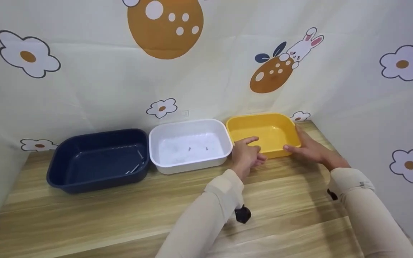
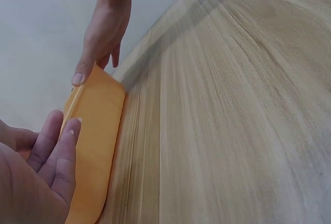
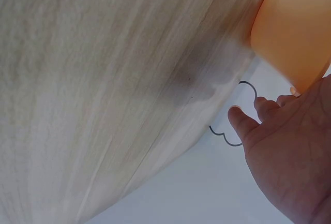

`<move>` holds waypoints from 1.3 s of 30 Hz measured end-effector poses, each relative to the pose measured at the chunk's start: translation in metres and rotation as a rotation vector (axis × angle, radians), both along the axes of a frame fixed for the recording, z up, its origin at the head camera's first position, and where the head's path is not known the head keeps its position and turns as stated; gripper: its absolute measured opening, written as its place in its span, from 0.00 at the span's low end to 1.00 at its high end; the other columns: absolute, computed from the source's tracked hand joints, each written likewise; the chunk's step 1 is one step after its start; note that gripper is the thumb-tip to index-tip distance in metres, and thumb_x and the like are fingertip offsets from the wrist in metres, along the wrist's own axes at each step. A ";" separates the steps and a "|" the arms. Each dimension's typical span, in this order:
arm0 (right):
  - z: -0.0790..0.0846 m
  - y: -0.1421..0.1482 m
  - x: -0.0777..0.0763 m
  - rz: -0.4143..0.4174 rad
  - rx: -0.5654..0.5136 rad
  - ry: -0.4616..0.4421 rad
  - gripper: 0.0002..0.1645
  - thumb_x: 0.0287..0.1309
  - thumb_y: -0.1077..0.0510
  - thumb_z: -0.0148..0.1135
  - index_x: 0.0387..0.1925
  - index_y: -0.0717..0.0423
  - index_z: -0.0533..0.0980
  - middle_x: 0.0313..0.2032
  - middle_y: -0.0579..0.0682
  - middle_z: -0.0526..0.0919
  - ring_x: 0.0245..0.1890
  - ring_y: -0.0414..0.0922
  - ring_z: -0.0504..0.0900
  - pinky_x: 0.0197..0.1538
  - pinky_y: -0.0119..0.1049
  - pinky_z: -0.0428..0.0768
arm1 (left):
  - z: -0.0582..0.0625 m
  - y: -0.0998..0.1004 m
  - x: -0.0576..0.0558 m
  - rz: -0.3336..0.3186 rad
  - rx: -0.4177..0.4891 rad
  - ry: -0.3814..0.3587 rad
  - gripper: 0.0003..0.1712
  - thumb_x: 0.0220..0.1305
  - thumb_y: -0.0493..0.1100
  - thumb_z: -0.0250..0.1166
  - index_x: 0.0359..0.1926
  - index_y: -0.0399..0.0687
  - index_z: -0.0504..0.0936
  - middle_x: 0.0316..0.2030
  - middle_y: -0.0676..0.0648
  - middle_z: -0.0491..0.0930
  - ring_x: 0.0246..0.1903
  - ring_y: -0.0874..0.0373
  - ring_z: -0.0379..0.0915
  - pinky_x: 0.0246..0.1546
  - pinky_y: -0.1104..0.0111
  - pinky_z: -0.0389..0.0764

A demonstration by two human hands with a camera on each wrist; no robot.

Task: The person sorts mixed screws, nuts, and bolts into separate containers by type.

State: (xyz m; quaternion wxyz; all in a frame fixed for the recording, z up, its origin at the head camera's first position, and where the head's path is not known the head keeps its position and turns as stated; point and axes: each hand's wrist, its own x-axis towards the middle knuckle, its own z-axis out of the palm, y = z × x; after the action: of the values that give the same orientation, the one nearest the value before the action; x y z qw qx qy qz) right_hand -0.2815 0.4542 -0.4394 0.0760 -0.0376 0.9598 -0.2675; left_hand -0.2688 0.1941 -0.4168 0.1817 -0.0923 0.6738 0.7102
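A yellow plastic bin (image 1: 263, 137) stands at the right end of the table against the back cloth. My left hand (image 1: 246, 156) is at its front left corner, index finger pointing over the rim and the other fingers loosely bent in front of the wall. In the left wrist view, the left fingers (image 2: 64, 167) lie close to the rim; contact is unclear. At the front right corner is my right hand (image 1: 312, 148), its thumb resting on the rim and its fingers extending along the outside. Some right fingers (image 3: 243, 123) hang clear of the wall.
Left of the yellow bin stands a white bin (image 1: 188, 168) with two small dark marks on its floor. A larger navy bin (image 1: 99, 182) is beyond it at the left. Printed cloth (image 1: 99, 71) encloses the wood-grain table (image 1: 127, 222) behind and at the sides.
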 end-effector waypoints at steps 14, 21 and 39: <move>0.001 0.001 0.003 0.012 -0.017 0.004 0.63 0.62 0.35 0.57 0.76 0.61 0.31 0.74 0.69 0.38 0.73 0.66 0.46 0.70 0.67 0.46 | -0.003 -0.024 0.031 -0.093 0.217 0.016 0.18 0.64 0.33 0.62 0.51 0.56 0.84 0.18 0.42 0.83 0.17 0.55 0.82 0.17 0.71 0.81; -0.001 -0.001 -0.001 0.044 -0.059 0.042 0.60 0.62 0.39 0.59 0.76 0.60 0.35 0.74 0.68 0.45 0.70 0.62 0.52 0.70 0.65 0.48 | 0.005 -0.053 0.045 -0.132 0.276 -0.001 0.18 0.64 0.35 0.63 0.52 0.56 0.83 0.20 0.42 0.84 0.19 0.54 0.83 0.18 0.72 0.81; 0.011 -0.006 0.001 0.038 0.068 0.013 0.64 0.59 0.31 0.57 0.76 0.57 0.31 0.75 0.67 0.39 0.72 0.66 0.45 0.68 0.70 0.45 | -0.012 -0.156 0.059 -0.075 0.200 -0.081 0.19 0.73 0.43 0.54 0.61 0.46 0.77 0.25 0.41 0.85 0.24 0.51 0.85 0.23 0.69 0.83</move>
State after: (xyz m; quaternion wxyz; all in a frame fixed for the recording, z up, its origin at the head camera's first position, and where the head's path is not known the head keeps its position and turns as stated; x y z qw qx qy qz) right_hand -0.2803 0.4486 -0.4286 0.0759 -0.0552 0.9679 -0.2330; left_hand -0.2097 0.0380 -0.4285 0.2435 -0.0769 0.5947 0.7623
